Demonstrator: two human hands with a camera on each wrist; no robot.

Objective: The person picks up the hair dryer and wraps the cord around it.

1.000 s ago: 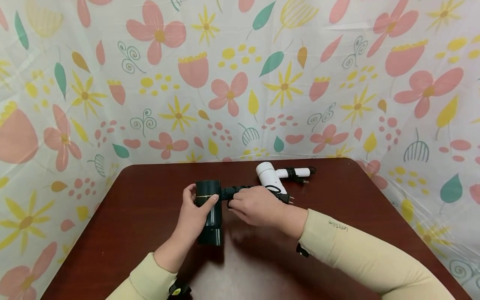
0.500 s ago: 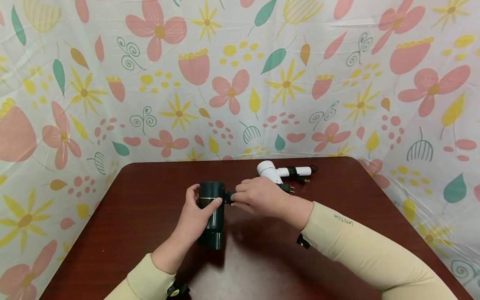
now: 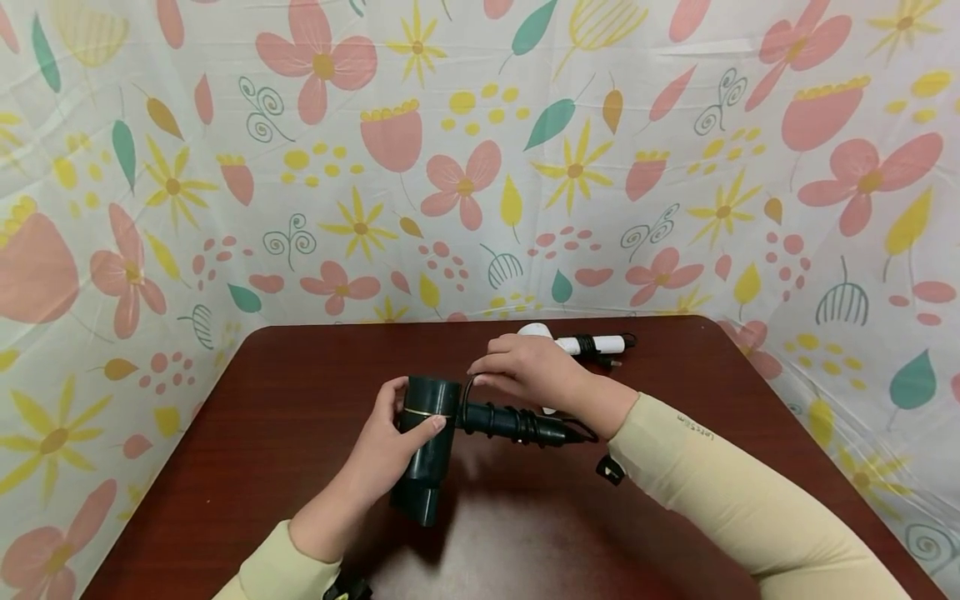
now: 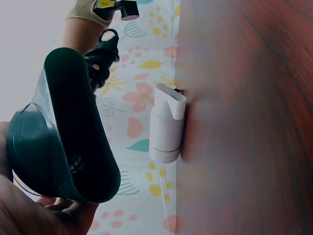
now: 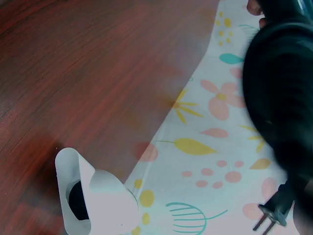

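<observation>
My left hand (image 3: 393,442) grips the barrel of a dark green hair dryer (image 3: 429,458), thumb across its near side. The dryer is held over the table, its handle (image 3: 517,425) pointing right with black cord wound in several turns around it. My right hand (image 3: 536,367) is above the handle, pinching a strand of the cord (image 3: 467,396) that rises beside the barrel. In the left wrist view the flat nozzle (image 4: 80,132) faces the camera. A two-pin plug (image 5: 275,213) hangs below the blurred handle in the right wrist view.
Behind my right hand, a white hair dryer (image 3: 596,344) lies at the back of the brown table (image 3: 300,400), its cord wrapped round the handle. A flower-patterned cloth (image 3: 465,167) hangs along the table's back and sides.
My right hand has moved from around the handle up and back, drawing up a strand of cord. The wound handle now shows, and the green dryer has tilted, handle end lower.
</observation>
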